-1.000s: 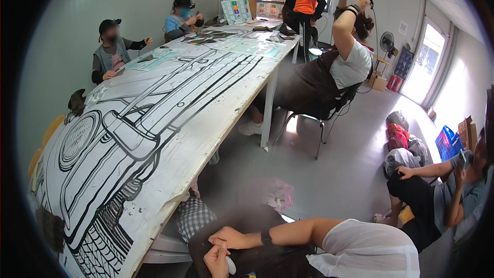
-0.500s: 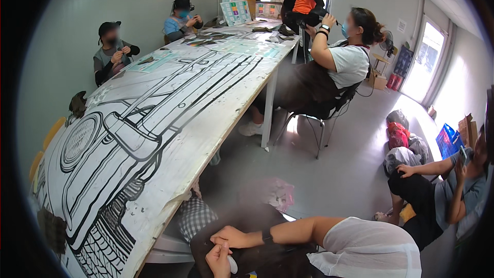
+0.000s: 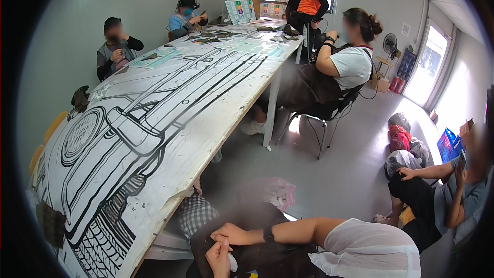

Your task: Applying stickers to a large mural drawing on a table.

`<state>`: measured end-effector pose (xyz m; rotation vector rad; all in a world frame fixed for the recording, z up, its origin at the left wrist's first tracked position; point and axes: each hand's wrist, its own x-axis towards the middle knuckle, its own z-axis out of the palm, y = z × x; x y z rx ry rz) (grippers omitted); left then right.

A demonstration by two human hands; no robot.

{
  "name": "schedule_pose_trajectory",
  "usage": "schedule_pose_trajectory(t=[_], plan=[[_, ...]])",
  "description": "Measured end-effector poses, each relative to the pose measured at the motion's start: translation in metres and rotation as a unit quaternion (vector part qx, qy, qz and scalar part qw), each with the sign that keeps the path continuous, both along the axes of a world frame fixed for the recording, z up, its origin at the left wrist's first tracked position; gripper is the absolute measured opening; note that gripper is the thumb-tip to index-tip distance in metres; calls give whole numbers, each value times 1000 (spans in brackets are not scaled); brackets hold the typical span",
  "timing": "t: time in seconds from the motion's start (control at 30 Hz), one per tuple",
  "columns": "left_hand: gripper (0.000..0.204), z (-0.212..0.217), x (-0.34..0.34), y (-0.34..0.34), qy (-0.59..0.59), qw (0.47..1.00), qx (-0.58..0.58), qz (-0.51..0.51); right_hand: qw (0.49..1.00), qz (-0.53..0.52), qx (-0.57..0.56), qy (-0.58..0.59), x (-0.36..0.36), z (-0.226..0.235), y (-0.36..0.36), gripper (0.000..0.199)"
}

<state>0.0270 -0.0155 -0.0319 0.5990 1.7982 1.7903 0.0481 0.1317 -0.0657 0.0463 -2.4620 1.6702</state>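
Two hands together: our right hand (image 3: 230, 233) far, left hand (image 3: 218, 260) near, above dark cloth (image 3: 257, 257). Small white object (image 3: 233, 263) at left hand's right side, long axis near-to-far, left hand nearer; whether either hand grips, we cannot tell.

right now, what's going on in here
The wearer's left hand and right hand meet over a dark lap cloth, beside a long table bearing a line drawing. A small white item shows by the left hand; whether it is held is unclear. Across the table, a person in blue handles a small dark piece. A seated person at right holds what looks like a phone.
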Motion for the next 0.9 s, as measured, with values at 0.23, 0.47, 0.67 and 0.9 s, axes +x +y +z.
schedule_pose_trajectory(t=[0.23, 0.47, 0.67, 0.9], plan=[[39, 10, 7, -7, 15, 1000, -13, 8, 999, 11, -45, 26, 0, 3, 2, 21], [39, 7, 6, -7, 20, 1000, -6, 10, 998, 9, -65, 12, 0, 7, 2, 22], [39, 10, 7, -9, 26, 1000, -15, 7, 998, 16, -65, 2, 0, 3, 3, 23], [37, 13, 7, -10, 26, 1000, -5, 5, 998, 9, -56, 2, -1, -1, 2, 27]])
